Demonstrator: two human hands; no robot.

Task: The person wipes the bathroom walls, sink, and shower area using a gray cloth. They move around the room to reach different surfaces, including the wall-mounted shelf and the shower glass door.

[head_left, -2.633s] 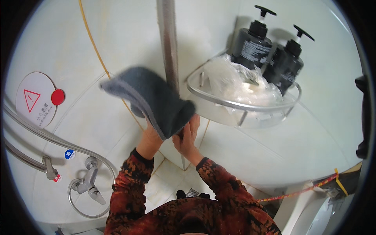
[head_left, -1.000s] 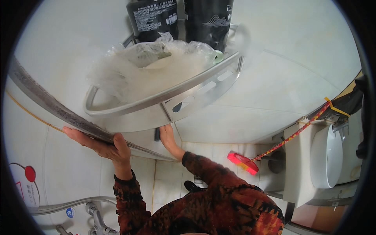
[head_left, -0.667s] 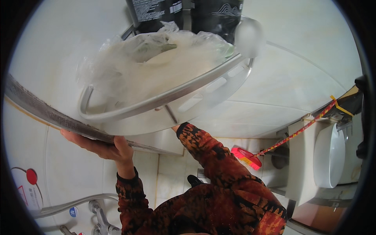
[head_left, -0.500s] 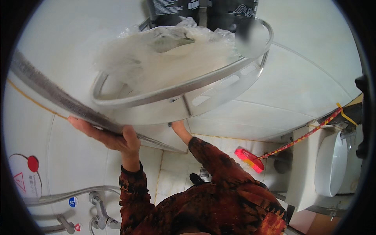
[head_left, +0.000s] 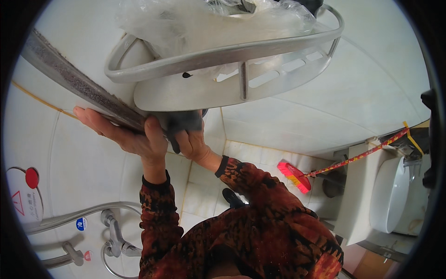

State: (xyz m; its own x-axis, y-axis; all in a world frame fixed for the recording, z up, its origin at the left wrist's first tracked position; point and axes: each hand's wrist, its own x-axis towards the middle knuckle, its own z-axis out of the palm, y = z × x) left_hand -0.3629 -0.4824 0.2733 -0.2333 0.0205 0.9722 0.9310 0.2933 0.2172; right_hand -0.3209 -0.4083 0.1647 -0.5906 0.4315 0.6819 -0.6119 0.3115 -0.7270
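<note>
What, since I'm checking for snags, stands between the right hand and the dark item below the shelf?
Nothing visible: the right hand grips the dark item directly. The metal shelf edges the item's top in this view and may hide part of it.

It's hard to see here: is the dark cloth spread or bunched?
Apparently bunched: a compact patch of dark cloth shows in the right hand; the metal shelf may hide more.

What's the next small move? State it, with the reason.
Probably draw the dark grey, cloth-like piece in the right hand along the long grey metal strip: the strip looks rough and mottled, the left hand rests against it, and the piece seems close by, below the curved silver metal shelf.
</note>
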